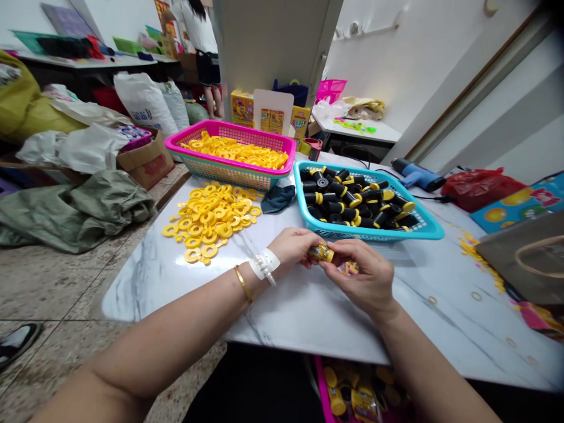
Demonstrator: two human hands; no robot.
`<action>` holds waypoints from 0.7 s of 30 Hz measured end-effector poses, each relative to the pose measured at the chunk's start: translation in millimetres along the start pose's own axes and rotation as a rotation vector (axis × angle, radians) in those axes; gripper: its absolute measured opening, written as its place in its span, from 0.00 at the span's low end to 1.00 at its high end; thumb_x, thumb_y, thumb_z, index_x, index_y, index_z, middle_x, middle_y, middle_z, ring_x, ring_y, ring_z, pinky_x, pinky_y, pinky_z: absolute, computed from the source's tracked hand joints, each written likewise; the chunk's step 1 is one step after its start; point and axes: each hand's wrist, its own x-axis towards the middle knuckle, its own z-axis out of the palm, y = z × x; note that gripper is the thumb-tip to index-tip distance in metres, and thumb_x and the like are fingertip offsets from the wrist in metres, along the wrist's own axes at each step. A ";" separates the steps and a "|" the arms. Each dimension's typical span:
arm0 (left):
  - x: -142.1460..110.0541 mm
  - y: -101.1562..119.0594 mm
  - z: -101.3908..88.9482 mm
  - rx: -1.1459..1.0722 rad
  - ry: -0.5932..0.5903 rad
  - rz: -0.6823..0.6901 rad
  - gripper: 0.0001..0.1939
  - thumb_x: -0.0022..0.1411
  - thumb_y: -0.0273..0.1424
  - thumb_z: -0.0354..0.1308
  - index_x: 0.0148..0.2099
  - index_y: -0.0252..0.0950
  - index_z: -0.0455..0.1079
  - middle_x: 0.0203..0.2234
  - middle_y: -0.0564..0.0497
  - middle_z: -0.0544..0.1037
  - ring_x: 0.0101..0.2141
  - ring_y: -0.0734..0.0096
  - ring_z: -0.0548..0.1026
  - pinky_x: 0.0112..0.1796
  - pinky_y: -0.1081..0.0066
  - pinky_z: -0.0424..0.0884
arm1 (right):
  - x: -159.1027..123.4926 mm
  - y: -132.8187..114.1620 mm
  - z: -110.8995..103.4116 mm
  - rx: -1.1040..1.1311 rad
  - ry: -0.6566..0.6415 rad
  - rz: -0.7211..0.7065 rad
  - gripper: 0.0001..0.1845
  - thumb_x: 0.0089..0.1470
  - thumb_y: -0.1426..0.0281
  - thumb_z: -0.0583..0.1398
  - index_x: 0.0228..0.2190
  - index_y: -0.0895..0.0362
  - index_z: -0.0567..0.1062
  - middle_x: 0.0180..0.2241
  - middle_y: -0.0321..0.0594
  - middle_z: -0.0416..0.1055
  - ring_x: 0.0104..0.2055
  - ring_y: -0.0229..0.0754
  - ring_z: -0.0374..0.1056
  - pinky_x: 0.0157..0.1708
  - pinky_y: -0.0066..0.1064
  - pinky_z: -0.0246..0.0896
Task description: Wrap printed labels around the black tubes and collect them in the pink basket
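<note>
My left hand (pixel 294 245) and my right hand (pixel 365 270) meet over the marble-patterned table, fingers closed on a small yellow printed cylinder (pixel 322 252). The cylinder's far side is hidden by the fingers. Under my right hand lie small colourful printed pieces (pixel 350 268), partly covered. Just beyond the hands stands a turquoise basket (pixel 374 234) full of black cylinders with yellow ends (pixel 348 197). To the left, a loose pile of yellow plastic rings (pixel 209 217) is spread on the tabletop.
Behind the pile, a pink basket (pixel 174 143) stacked in a turquoise one holds more yellow pieces. A dark cloth (pixel 277 200) lies between. A blue heat gun (pixel 416 175) and red plastic bag (pixel 480 189) are at right. Below the table edge sits another pink basket (pixel 324 390). A person stands far back.
</note>
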 end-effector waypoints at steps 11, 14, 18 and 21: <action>0.8 8.4 -8.8 0.166 0.129 0.002 0.13 0.62 0.37 0.60 0.30 0.33 0.68 0.23 0.52 0.74 0.19 0.75 0.72 0.21 0.75 0.66 | 0.5 2.2 -1.4 0.011 0.062 0.067 0.15 0.50 0.73 0.67 0.41 0.52 0.77 0.33 0.38 0.74 0.26 0.38 0.70 0.26 0.33 0.70; -3.4 9.4 -7.9 -0.039 -0.175 -0.069 0.19 0.56 0.43 0.67 0.38 0.32 0.71 0.31 0.48 0.76 0.26 0.71 0.76 0.26 0.71 0.71 | 3.0 4.9 -2.0 0.039 0.070 0.077 0.14 0.51 0.72 0.67 0.41 0.52 0.77 0.34 0.38 0.74 0.27 0.39 0.71 0.28 0.34 0.71; -2.4 8.5 -13.0 -0.105 -0.244 -0.051 0.24 0.45 0.42 0.75 0.36 0.30 0.73 0.27 0.50 0.75 0.26 0.76 0.72 0.27 0.75 0.68 | 5.6 9.2 -4.8 0.227 -0.071 0.165 0.20 0.51 0.67 0.69 0.47 0.51 0.77 0.40 0.41 0.75 0.32 0.40 0.73 0.33 0.34 0.75; 0.4 9.1 -17.0 -0.132 -0.300 -0.106 0.23 0.45 0.41 0.76 0.35 0.29 0.75 0.26 0.50 0.75 0.25 0.78 0.71 0.26 0.76 0.66 | 5.8 10.9 -7.1 0.380 -0.121 0.233 0.20 0.53 0.66 0.68 0.49 0.49 0.78 0.47 0.43 0.73 0.40 0.43 0.75 0.35 0.33 0.76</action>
